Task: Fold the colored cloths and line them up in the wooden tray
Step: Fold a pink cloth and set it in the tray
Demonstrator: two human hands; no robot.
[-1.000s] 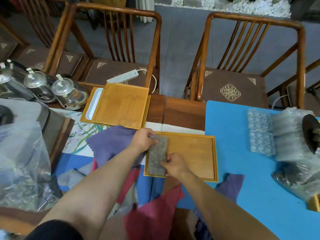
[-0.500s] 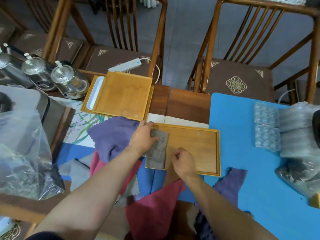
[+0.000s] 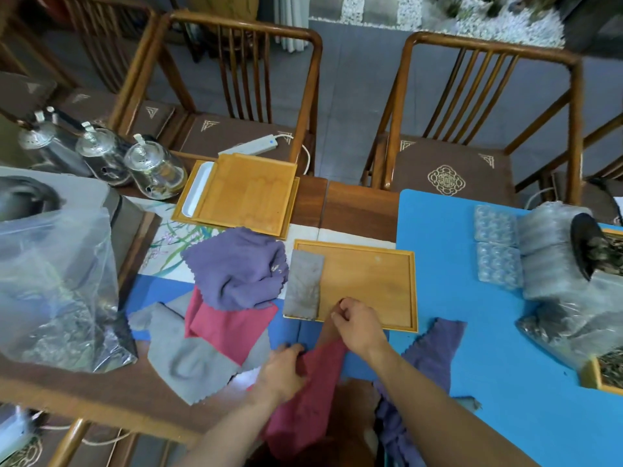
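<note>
While the folded grey cloth (image 3: 302,287) lies along the wooden tray's (image 3: 413,291) left end, the red cloth (image 3: 308,396) runs near-to-far between both hands. The right hand (image 3: 359,323) pinches its far end at the tray's near rim; the left hand (image 3: 281,372) grips its left edge, nearer the person

We count six cloths: two purple (image 3: 237,271) (image 3: 435,352), two red (image 3: 232,326) (image 3: 303,409), two grey, one folded (image 3: 302,286) and one flat (image 3: 188,362). Two wooden trays (image 3: 371,284) (image 3: 246,193), three glass teapots (image 3: 153,166), two hands (image 3: 281,374) (image 3: 359,323).
</note>
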